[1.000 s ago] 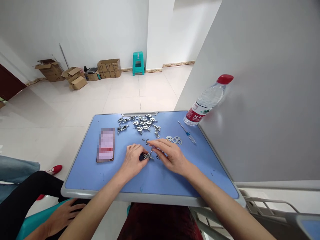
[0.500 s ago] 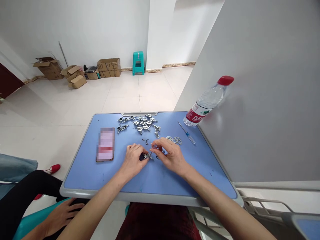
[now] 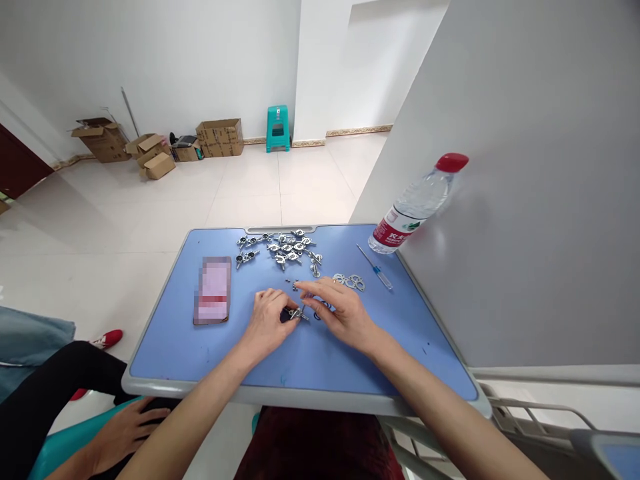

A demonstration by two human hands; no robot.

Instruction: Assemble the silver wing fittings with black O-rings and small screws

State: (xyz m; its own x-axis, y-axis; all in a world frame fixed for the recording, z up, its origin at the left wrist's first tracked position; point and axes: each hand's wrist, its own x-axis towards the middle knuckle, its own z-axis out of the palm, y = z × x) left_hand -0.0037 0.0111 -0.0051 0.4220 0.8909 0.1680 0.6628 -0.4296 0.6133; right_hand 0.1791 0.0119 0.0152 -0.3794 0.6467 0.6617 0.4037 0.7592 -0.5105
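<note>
My left hand (image 3: 273, 315) rests on the blue table, fingers closed around a small metal fitting (image 3: 296, 313) with a dark part. My right hand (image 3: 340, 308) pinches a small screwdriver (image 3: 303, 308), its thin shaft down at the fitting and its handle mostly hidden by my fingers. Just beyond my fingertips lie several tiny screws (image 3: 294, 283). Dark rings (image 3: 323, 311) sit partly under my right hand, and flat metal plates (image 3: 355, 282) lie behind it. A pile of similar metal fittings (image 3: 287, 248) spreads along the far side.
A phone (image 3: 214, 291) lies on the left of the table (image 3: 165, 347). At the right are another screwdriver (image 3: 376, 268) and a water bottle (image 3: 413, 210) beside a grey panel (image 3: 525, 200). Another person's hand (image 3: 125, 427) rests at lower left. Cardboard boxes (image 3: 220, 138) and a stool (image 3: 278, 128) stand beyond.
My right index finger has stretched out further to the left over the screwdriver, and the fingers have shifted on its handle. My left hand keeps its hold on the fitting.
</note>
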